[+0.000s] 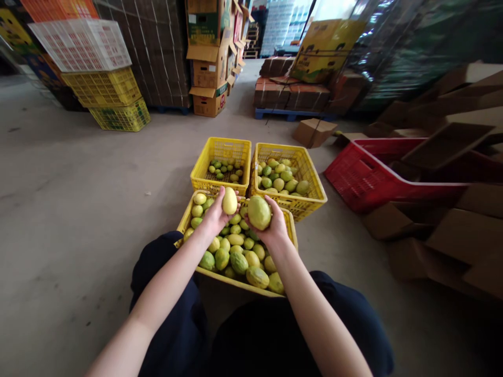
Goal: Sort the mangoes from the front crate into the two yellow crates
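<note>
My left hand (217, 213) is closed around a small, smooth, pale yellow melon (230, 201). A larger, bumpier yellow-green melon (259, 212) rests in the grip of my right hand (275, 226). Both hands are above a yellow plastic crate (239, 286) between my knees, heaped with yellow and green melons (237, 262), some striped or ribbed. Just beyond stand two more yellow crates side by side. The left one (220, 185) has a few small green melons (222, 168) on its bottom; the right one (290, 198) holds more and larger melons (279, 178).
On the right are a red crate (353, 173) and a heap of open cardboard boxes (467, 230). Stacked crates (104, 86) stand at the far left. Cartons (208, 73) and a loaded blue pallet (291, 114) are at the back. Concrete floor (98, 209) lies on the left.
</note>
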